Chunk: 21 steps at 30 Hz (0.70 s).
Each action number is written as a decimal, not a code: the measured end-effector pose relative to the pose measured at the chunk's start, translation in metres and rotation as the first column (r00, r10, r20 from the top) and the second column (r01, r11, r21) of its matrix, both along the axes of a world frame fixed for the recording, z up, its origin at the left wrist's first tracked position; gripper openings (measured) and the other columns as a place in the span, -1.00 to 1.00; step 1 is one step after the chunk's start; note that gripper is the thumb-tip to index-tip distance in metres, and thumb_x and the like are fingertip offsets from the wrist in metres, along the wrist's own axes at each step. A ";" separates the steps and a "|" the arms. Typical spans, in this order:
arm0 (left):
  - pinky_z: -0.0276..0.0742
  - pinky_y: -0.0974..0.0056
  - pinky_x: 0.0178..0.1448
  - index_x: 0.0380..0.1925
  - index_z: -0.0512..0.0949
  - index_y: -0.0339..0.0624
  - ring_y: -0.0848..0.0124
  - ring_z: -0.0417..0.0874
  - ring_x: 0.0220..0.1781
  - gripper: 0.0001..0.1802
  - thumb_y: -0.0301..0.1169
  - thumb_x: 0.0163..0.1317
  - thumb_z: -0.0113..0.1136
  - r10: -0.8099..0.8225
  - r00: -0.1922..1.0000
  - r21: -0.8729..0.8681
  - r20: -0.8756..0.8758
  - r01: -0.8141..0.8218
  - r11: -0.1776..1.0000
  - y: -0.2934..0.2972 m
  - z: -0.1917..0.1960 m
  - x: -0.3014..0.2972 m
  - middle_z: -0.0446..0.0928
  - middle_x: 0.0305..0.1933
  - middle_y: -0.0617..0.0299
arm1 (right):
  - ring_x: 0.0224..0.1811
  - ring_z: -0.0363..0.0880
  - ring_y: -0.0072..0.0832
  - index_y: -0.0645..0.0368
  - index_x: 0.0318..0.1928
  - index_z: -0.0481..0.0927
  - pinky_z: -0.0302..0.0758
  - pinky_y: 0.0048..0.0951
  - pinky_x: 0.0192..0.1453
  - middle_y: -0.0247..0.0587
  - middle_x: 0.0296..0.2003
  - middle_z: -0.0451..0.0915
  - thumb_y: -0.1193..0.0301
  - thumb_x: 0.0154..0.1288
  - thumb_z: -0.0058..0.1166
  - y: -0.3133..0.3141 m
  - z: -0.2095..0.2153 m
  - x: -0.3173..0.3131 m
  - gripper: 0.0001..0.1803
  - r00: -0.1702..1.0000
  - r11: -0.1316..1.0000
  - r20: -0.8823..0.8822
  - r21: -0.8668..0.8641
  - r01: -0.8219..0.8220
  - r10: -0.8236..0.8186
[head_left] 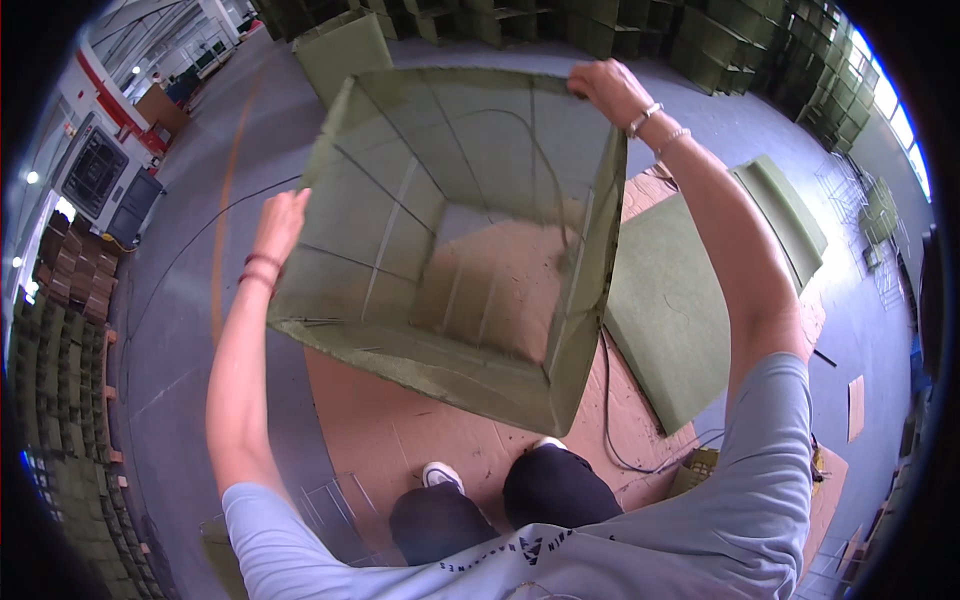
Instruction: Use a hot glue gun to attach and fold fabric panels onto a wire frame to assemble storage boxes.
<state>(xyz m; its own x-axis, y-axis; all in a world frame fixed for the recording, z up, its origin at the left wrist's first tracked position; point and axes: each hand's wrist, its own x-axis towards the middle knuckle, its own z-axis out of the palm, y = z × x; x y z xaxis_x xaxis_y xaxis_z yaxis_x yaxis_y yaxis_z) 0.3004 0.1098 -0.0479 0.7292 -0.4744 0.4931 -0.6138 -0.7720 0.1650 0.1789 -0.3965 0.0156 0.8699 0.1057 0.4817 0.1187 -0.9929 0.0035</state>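
A large green box-shaped frame cover [350, 250] of thin fabric over metal wires hangs tilted in front of me, its open side toward me. Through its see-through far panel, brown cardboard and grey floor show. My left hand [283, 222] is closed on the rim at its left edge. Higher up, my right hand [610, 88] grips the upper right corner, fingers curled over the rim. Both arms are stretched out and raised.
Brown cardboard [375, 425] lies under my feet. To the right rest flat green panels [672, 310], with a black cable [607, 400] beside them. A wire frame [345, 510] lies lower left. Stacked green boxes [730, 45] line the back; another green box [345, 55] stands behind.
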 end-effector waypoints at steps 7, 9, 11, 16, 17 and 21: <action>0.43 -0.12 -0.37 -0.21 0.53 -0.52 -0.21 0.58 -0.40 -0.61 -0.32 0.51 -0.11 0.216 0.976 -0.130 0.037 -0.209 0.969 -0.018 -0.023 -0.176 0.51 -0.51 -0.31 | -0.21 0.62 0.04 0.15 -0.10 0.56 0.54 -0.09 -0.14 0.04 -0.31 0.66 0.17 0.38 0.10 0.000 -0.022 -0.072 -0.69 0.963 0.984 0.261 0.141 -0.113 0.073; 0.44 -0.11 -0.35 -0.09 0.52 -0.51 -0.19 0.60 -0.37 -0.64 -0.35 0.50 -0.09 0.226 0.974 -0.235 0.025 -0.214 0.948 -0.029 -0.051 -0.208 0.53 -0.45 -0.30 | -0.11 0.62 0.05 0.18 0.05 0.50 0.55 -0.13 -0.04 0.06 -0.19 0.67 0.12 0.32 0.17 -0.006 -0.066 -0.091 -0.54 0.910 0.939 0.407 0.337 -0.063 -0.085; 0.46 -0.09 -0.34 -0.06 0.53 -0.50 -0.18 0.60 -0.37 -0.66 -0.36 0.49 -0.08 0.248 0.966 -0.264 0.075 -0.221 0.939 -0.037 -0.061 -0.224 0.55 -0.45 -0.27 | -0.08 0.64 0.04 0.24 0.21 0.39 0.55 -0.12 0.01 0.10 -0.18 0.67 0.14 0.32 0.21 -0.002 -0.106 -0.115 -0.40 0.915 0.702 0.056 0.660 0.266 -0.400; 0.57 -0.01 -0.07 0.19 0.40 -0.46 -0.15 0.63 -0.08 -0.58 -0.36 0.49 -0.07 0.371 0.913 -0.121 -0.173 -0.393 0.911 -0.030 -0.065 -0.256 0.59 -0.13 -0.29 | -0.27 0.71 -0.09 0.30 -0.11 0.55 0.58 -0.19 -0.13 0.01 -0.33 0.71 0.27 0.46 -0.01 0.058 -0.200 -0.161 -0.70 0.882 0.353 0.149 0.936 0.021 -0.448; 0.49 0.01 0.14 0.27 0.30 -0.46 -0.12 0.52 0.13 -0.51 -0.33 0.48 -0.04 0.274 0.961 -0.222 -0.037 -0.275 0.935 -0.026 -0.066 -0.256 0.48 0.09 -0.28 | -0.28 0.73 -0.15 0.31 -0.14 0.58 0.59 -0.23 -0.14 -0.02 -0.35 0.72 0.25 0.48 -0.04 0.070 -0.202 -0.181 -0.68 0.871 0.495 0.146 0.860 0.123 -0.470; 0.11 0.01 0.55 0.43 0.06 -0.43 -0.06 0.08 0.55 -0.23 -0.19 0.42 0.11 -0.015 0.975 -0.395 0.222 0.104 0.913 -0.044 -0.029 -0.244 0.06 0.52 -0.19 | -0.26 0.74 -0.23 0.30 -0.16 0.63 0.61 -0.31 -0.13 -0.04 -0.31 0.73 0.22 0.53 -0.11 0.067 -0.243 -0.213 -0.61 0.865 0.390 0.106 0.914 0.110 -0.491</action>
<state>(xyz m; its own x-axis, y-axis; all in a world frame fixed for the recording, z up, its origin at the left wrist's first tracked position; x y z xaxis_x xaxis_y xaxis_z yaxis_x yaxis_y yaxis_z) 0.0563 0.0662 -0.0765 0.5648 -0.2426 0.7887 -0.7112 -0.6278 0.3162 -0.0342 -0.3291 -0.2277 0.5278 -0.7610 0.3771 -0.0085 -0.4487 -0.8936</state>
